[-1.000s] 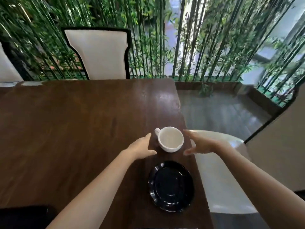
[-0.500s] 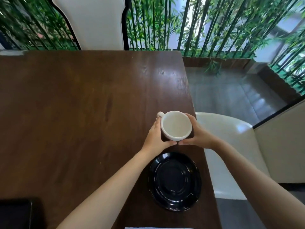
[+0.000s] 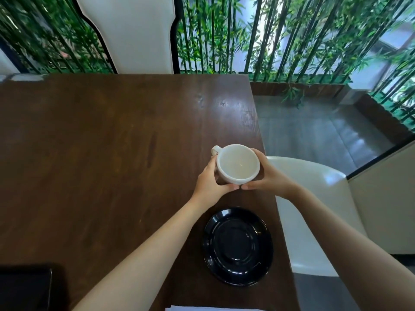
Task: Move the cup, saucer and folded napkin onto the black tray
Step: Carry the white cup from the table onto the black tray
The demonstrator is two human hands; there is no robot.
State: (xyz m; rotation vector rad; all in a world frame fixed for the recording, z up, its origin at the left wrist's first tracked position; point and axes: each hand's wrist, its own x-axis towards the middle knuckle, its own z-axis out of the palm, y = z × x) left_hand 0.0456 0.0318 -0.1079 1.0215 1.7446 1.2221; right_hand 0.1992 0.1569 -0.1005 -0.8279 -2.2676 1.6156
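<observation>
Since the frame half a second earlier, little is seen to have shifted in the head view: the white cup (image 3: 237,163) is kept clasped between both hands, at much the same spot over the counter (image 3: 101,153). A second earlier both hands were open beside it.

The left hand (image 3: 210,185) is wrapped around the cup's left side, below the handle, which points to the far left. The right hand (image 3: 268,176) is curled around the right side, and the two thumbs nearly meet under the near rim. Each grip is thus closed on the cup. Whether the cup is lifted clear of the wood cannot be told. Its inside is seen to be empty.

The black saucer (image 3: 238,246) is laid on the counter nearer the person, apart from the cup, close to the right edge. A strip of white at the bottom edge, perhaps the folded napkin (image 3: 213,308), is barely shown. A dark flat shape, perhaps the black tray (image 3: 24,288), is placed at the lower left corner. A white chair (image 3: 314,198) is stood to the right.
</observation>
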